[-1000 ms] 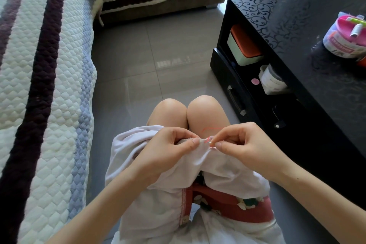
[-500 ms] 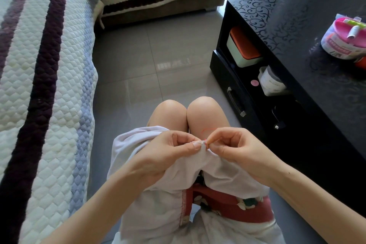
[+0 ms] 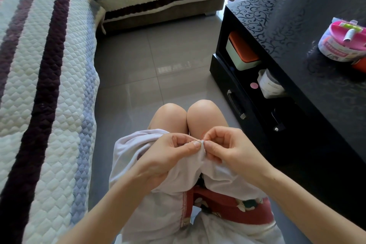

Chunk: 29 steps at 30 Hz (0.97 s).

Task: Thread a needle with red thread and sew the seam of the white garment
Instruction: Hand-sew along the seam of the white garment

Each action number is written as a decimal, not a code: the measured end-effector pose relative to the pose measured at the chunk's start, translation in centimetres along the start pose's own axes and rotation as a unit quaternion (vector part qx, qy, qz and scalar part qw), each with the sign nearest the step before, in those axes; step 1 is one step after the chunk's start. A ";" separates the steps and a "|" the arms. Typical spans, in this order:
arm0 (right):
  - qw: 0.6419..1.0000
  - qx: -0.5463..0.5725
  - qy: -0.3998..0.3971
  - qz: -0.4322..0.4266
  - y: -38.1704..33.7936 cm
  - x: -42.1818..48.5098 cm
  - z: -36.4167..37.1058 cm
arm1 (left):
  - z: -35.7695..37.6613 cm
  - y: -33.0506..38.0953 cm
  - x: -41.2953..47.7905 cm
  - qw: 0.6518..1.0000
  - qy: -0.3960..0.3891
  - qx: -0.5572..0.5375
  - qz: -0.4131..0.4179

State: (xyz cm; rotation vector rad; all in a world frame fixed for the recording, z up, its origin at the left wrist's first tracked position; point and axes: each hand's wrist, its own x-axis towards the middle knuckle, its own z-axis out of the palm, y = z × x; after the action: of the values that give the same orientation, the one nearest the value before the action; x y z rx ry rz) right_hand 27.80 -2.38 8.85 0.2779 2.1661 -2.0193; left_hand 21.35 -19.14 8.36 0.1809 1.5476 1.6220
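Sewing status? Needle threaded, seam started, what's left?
Done: threading, apparently; a fine red thread loops above the right hand. In hand: the left hand pinches a fold of the white fabric garment, and the right hand pinches a thin needle at the fold's edge, mid-stitch. Left: the rest of the seam; stitches made so far are too small to count, and no knot shows.

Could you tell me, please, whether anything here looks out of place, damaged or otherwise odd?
Nothing stands out. The left hand and right hand pinch the white garment at its seam over the lap, with no tear visible, and the pink-lidded tub rests unspilled on the black table.
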 end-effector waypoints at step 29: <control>0.993 0.080 -0.026 -0.084 -3.4 3.4 -4.0 | -0.2 -0.4 -0.1 0.991 -0.013 0.130 0.044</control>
State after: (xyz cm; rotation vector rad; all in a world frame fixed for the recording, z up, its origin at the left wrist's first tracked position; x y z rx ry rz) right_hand 23.70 1.47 11.63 0.0630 2.0623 -2.2692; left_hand 21.46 -19.45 8.02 0.4142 1.7481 1.4741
